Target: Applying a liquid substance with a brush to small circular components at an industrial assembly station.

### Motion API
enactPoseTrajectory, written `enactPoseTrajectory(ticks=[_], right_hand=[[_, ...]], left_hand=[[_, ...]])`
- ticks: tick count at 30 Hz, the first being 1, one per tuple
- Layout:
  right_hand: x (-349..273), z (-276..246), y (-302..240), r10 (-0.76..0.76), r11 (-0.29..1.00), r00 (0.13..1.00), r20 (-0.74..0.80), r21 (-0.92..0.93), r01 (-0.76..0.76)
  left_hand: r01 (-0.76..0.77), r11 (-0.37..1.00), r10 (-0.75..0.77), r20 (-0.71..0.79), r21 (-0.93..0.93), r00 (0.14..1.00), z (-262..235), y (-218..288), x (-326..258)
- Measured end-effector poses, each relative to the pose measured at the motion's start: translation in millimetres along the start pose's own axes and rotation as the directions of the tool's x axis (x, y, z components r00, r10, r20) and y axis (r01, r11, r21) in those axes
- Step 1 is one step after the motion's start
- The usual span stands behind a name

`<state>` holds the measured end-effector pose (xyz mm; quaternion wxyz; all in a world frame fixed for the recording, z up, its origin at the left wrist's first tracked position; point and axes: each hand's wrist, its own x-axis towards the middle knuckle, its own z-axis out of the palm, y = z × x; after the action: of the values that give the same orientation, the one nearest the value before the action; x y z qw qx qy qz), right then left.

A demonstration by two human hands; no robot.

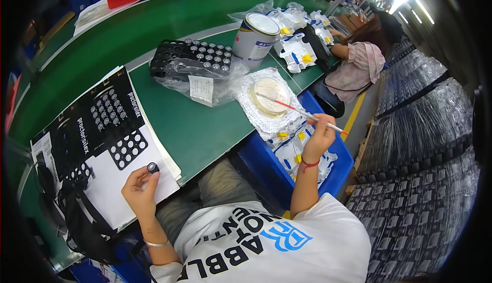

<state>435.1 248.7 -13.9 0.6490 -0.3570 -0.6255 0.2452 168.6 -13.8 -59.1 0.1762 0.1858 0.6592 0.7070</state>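
My left hand [139, 190] is closed, pinching a small round black knob [153, 167] with a silvery top between thumb and fingertips. It is held above the white sheet at the table's near left. My right hand [322, 137] grips a thin whitish stick with red sections, perhaps a brush [309, 115]. The stick slants left, its far tip over a round shallow dish [270, 96] of cream-coloured material. I cannot tell whether the tip touches it. Under the dish lies a crumpled, printed white paper [247, 94].
Several knobs stand on a black printed carton sheet [77, 121], left. A black tray [169, 57] of silvery-topped pieces sits in clear plastic beside a paint can [254, 39]. A blue bin [342, 168] holds white parts at right. Another person [362, 65] sits beyond, near wrapped stacks [415, 196].
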Motion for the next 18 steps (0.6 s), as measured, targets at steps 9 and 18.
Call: enactPoseTrajectory(ticks=[9,18], right_hand=[[-19.8,25.4,-10.2,0.268,0.54,0.921,0.284,0.747,-0.387],[-66.4,68.6,-66.1,-0.071,0.609,0.799,0.597,0.66,-0.439]], left_hand=[[0.163,0.981,-0.157,0.064,-0.109,0.986,-6.6,13.3,2.2],[0.233,0.916,-0.141,0.282,-0.327,0.949,-14.1,31.5,-4.9]])
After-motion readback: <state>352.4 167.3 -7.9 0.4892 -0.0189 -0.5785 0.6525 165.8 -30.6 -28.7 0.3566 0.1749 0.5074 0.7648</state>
